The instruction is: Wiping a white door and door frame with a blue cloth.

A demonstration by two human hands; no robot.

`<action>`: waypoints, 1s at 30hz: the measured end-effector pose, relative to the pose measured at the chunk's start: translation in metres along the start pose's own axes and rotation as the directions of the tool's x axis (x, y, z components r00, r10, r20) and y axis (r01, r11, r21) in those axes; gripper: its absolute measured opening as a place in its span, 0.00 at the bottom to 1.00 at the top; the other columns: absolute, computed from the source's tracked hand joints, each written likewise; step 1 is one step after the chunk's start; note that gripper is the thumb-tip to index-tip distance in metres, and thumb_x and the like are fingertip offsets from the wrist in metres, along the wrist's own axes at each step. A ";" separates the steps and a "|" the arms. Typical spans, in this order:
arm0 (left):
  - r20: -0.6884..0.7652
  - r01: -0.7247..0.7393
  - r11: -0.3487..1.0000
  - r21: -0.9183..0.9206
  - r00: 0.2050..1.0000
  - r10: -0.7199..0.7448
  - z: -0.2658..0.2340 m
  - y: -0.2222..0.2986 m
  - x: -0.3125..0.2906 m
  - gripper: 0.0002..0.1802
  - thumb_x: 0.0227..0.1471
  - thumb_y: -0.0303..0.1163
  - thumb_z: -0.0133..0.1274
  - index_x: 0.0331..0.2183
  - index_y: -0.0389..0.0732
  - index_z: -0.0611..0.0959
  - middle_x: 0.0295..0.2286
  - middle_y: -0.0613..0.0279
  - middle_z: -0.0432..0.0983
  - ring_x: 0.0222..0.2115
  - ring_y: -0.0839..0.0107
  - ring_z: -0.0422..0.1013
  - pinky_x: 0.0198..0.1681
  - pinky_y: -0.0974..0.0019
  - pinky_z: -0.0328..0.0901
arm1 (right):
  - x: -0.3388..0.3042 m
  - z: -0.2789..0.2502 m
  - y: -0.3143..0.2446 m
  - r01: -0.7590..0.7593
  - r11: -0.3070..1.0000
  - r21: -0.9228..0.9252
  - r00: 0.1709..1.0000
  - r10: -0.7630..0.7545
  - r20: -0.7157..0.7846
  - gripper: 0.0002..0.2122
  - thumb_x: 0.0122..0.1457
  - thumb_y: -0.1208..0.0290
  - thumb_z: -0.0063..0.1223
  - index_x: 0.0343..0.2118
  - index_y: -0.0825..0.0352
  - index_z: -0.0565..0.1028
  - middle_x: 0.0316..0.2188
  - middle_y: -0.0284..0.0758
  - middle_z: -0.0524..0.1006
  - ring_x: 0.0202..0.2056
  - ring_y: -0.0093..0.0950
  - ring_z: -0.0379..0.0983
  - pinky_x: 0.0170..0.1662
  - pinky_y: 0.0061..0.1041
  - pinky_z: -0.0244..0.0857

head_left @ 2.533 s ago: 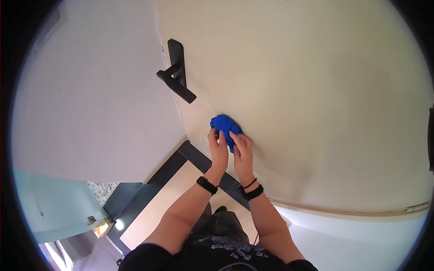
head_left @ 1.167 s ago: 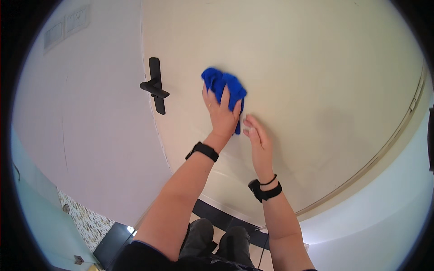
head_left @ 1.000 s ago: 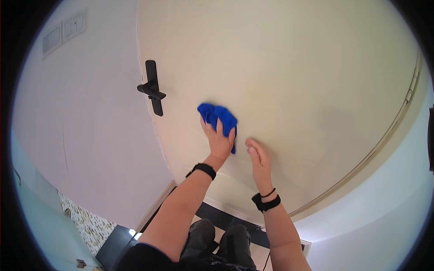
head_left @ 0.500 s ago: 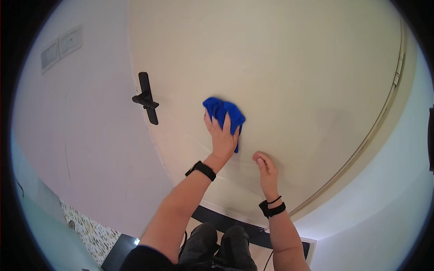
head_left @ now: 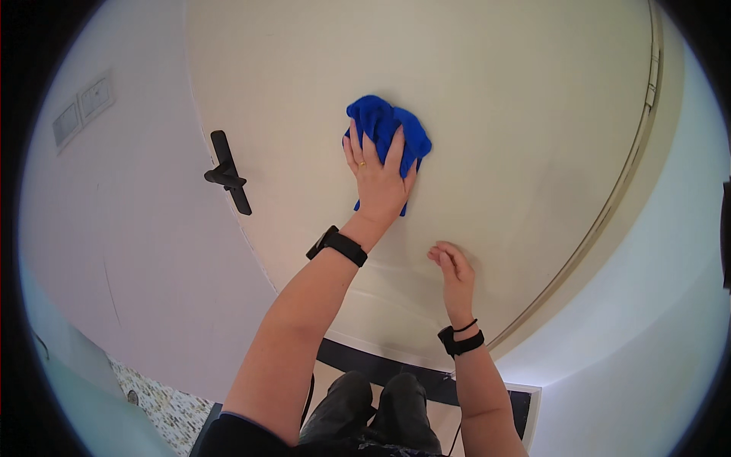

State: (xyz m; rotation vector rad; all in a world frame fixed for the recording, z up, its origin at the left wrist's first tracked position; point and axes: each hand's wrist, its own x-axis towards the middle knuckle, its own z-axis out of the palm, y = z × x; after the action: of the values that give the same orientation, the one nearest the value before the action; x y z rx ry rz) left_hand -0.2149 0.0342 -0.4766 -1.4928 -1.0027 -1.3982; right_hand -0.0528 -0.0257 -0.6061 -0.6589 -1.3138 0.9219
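Note:
A bunched blue cloth (head_left: 377, 114) lies flat against a cream door (head_left: 518, 114), pressed there by my left hand (head_left: 381, 183). The fingers are spread over its folds, and loose ends of it hang out below the palm. Lower down and to the right, my right hand (head_left: 457, 270) hovers in front of the door with its fingers loosely curled together and nothing visible in them. Black bands circle both wrists.
Left of the cloth, a black lever handle (head_left: 231, 174) sticks out from the door's edge. Light switches (head_left: 82, 110) sit on the wall beyond it. Hinges (head_left: 652, 84) line the right edge. A dark threshold strip (head_left: 381, 364) runs along the bottom, near my legs.
My left hand has slid upward on the door with the blue cloth. My right hand has shifted only slightly, its fingers still curled. The view has moved a little.

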 end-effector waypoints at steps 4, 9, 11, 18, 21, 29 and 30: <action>0.063 -0.027 0.998 -0.059 0.998 0.030 0.001 -0.003 -0.042 0.33 0.40 0.37 0.60 0.51 0.48 0.70 0.52 0.43 0.48 0.57 0.35 0.41 0.56 0.34 0.38 | 0.000 0.001 0.002 -0.010 1.000 -0.021 1.000 0.010 0.001 0.11 0.62 0.75 0.41 0.43 0.74 0.70 0.36 0.38 0.75 0.39 0.27 0.73 0.47 0.24 0.65; 0.182 -0.100 0.989 -0.106 0.976 0.118 0.000 0.001 -0.111 0.33 0.36 0.36 0.62 0.48 0.48 0.71 0.52 0.42 0.48 0.55 0.33 0.41 0.55 0.29 0.39 | -0.002 -0.002 0.007 0.028 0.999 -0.018 1.000 -0.028 -0.004 0.10 0.61 0.74 0.43 0.42 0.72 0.71 0.34 0.37 0.76 0.39 0.25 0.73 0.45 0.21 0.63; 0.267 -0.197 0.971 -0.135 0.936 0.228 -0.002 0.004 -0.131 0.33 0.33 0.37 0.64 0.46 0.55 0.73 0.52 0.47 0.48 0.56 0.34 0.41 0.55 0.29 0.39 | -0.003 -0.007 0.009 0.028 0.999 -0.035 0.999 -0.029 -0.018 0.10 0.61 0.74 0.43 0.42 0.72 0.71 0.34 0.37 0.76 0.39 0.25 0.73 0.45 0.21 0.63; 0.373 -0.253 0.961 -0.110 0.886 0.276 -0.006 0.016 -0.120 0.38 0.34 0.37 0.62 0.51 0.67 0.70 0.51 0.50 0.52 0.57 0.39 0.43 0.55 0.32 0.42 | -0.010 -0.026 0.010 0.013 0.997 -0.076 0.997 -0.019 -0.076 0.10 0.61 0.74 0.43 0.42 0.74 0.71 0.35 0.37 0.75 0.39 0.26 0.72 0.47 0.22 0.65; 0.311 -0.245 0.956 -0.161 0.907 0.285 -0.002 0.034 -0.086 0.39 0.33 0.36 0.62 0.51 0.66 0.70 0.51 0.49 0.53 0.57 0.40 0.44 0.55 0.33 0.43 | -0.012 -0.034 0.005 0.020 0.993 -0.116 0.994 -0.032 -0.104 0.10 0.61 0.74 0.43 0.42 0.74 0.71 0.35 0.36 0.75 0.39 0.26 0.72 0.47 0.23 0.65; 0.150 -0.268 0.948 -0.173 0.944 0.295 0.011 0.076 0.009 0.39 0.32 0.34 0.65 0.51 0.60 0.71 0.53 0.50 0.49 0.57 0.42 0.43 0.56 0.36 0.41 | -0.017 -0.052 -0.001 0.017 0.997 -0.081 0.986 -0.031 -0.166 0.10 0.61 0.73 0.43 0.41 0.73 0.72 0.34 0.36 0.76 0.38 0.25 0.73 0.45 0.21 0.64; 0.122 -0.243 0.955 -0.170 0.957 0.265 0.013 0.079 0.012 0.39 0.33 0.33 0.64 0.51 0.60 0.71 0.53 0.50 0.49 0.58 0.42 0.42 0.56 0.35 0.40 | -0.018 -0.052 -0.002 0.008 0.998 -0.065 0.983 -0.020 -0.184 0.09 0.61 0.74 0.43 0.40 0.73 0.72 0.33 0.36 0.76 0.38 0.24 0.73 0.44 0.20 0.64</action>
State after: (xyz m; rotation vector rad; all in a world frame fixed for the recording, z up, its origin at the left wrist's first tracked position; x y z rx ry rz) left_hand -0.1352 0.0207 -0.4694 -1.7898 -0.7679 -1.2182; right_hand -0.0012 -0.0373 -0.6217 -0.7654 -1.1847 0.7905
